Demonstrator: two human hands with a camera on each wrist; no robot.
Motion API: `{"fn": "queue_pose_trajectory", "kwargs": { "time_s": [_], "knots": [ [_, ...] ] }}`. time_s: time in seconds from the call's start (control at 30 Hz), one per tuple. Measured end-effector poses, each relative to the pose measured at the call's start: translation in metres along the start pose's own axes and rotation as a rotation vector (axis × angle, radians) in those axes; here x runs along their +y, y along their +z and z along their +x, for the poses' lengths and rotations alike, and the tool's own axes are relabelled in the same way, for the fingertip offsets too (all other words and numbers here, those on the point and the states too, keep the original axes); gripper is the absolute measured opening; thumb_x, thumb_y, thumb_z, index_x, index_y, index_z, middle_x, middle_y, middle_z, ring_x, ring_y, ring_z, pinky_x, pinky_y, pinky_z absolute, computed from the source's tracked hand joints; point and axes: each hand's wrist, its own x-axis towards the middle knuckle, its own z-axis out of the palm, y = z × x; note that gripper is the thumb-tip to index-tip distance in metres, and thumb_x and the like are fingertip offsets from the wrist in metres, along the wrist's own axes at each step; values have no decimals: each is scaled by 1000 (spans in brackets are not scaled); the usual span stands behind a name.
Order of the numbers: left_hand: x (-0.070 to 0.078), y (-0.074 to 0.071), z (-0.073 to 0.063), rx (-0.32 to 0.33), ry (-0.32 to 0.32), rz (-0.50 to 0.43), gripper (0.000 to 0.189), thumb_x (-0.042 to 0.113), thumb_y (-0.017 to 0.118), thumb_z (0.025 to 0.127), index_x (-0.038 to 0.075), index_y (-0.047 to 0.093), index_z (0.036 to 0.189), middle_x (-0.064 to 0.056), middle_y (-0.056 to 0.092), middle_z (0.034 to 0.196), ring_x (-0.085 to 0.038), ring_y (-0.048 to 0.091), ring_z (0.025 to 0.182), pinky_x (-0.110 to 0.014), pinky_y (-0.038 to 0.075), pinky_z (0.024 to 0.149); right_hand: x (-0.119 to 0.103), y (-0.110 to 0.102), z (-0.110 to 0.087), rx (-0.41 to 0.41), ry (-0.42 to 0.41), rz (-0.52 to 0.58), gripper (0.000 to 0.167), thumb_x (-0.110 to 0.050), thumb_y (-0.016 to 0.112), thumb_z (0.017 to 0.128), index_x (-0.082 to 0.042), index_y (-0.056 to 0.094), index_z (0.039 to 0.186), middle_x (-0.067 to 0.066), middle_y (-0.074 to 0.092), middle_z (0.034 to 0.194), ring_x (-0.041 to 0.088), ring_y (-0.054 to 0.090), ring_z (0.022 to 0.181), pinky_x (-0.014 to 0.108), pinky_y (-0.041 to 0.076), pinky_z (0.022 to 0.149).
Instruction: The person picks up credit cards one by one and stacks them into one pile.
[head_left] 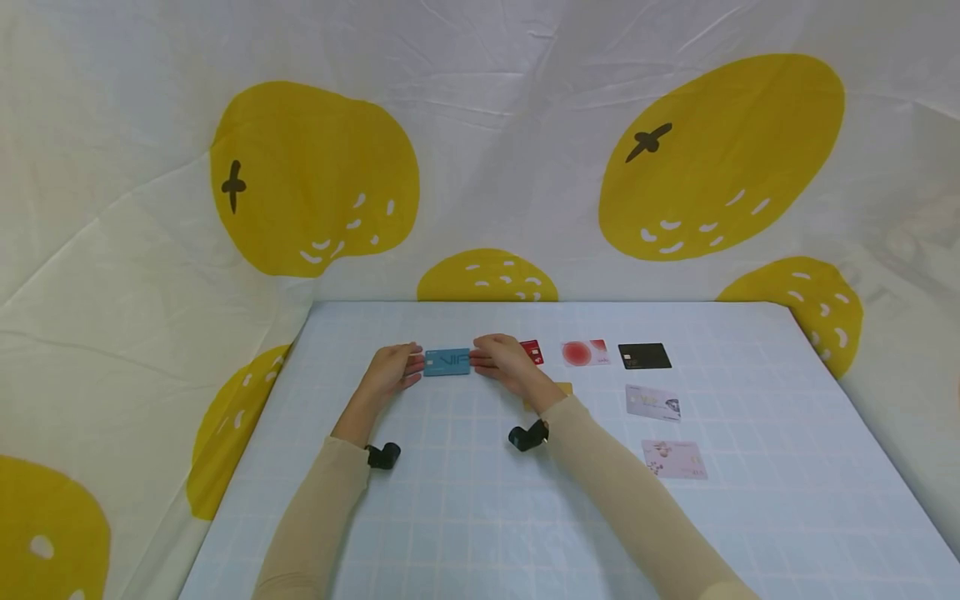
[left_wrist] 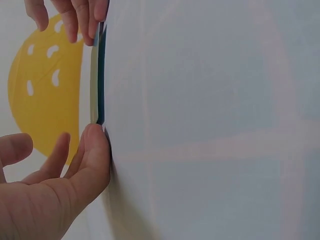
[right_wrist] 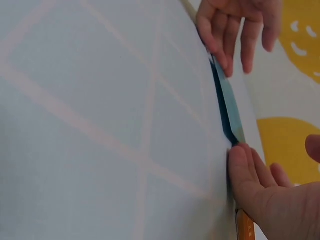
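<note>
A blue card (head_left: 447, 362) with large dark lettering lies near the far side of the table, left of the middle. My left hand (head_left: 392, 368) is at its left short edge, fingertips right at the end with the fingers extended. From the other side, my right hand (head_left: 506, 364) meets the right short edge with relaxed, fairly straight fingers. In the left wrist view the card (left_wrist: 101, 75) appears edge-on between both hands' fingertips, low over the tabletop. Partly behind my right hand is a red card (head_left: 533, 351), and a yellow card (head_left: 564, 388) is mostly hidden under the right wrist.
Rightward lie a white card with a red circle (head_left: 585, 353) and a black card (head_left: 645, 356). Nearer are a silver card (head_left: 652, 402) and a pale pink card (head_left: 675, 460), close to the right sleeve (head_left: 622, 475). A fruit-printed curtain (head_left: 510, 167) stands behind the table (head_left: 465, 517).
</note>
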Motion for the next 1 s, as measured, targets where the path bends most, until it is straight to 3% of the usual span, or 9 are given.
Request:
{"fn": "queue_pose_trajectory", "kwargs": {
  "time_s": [0.4,1.0],
  "knots": [
    [4,6,-8,-42,-23,-62,44,28,43,108,-3,52,138,-20,58,133,-25,61,115,-35,51,95,-1,-10,-11,10,1,30,43,-23,55,104,2,47,139,22,58,129,33,59,116,39,49,98],
    [8,32,-22,-198,85,-142,45,22,43,109,-11,48,139,-27,53,137,-36,54,125,-42,46,101,-9,-40,-40,3,-75,7,47,-21,52,106,7,44,142,22,56,134,33,56,121,39,47,100]
  ]
}}
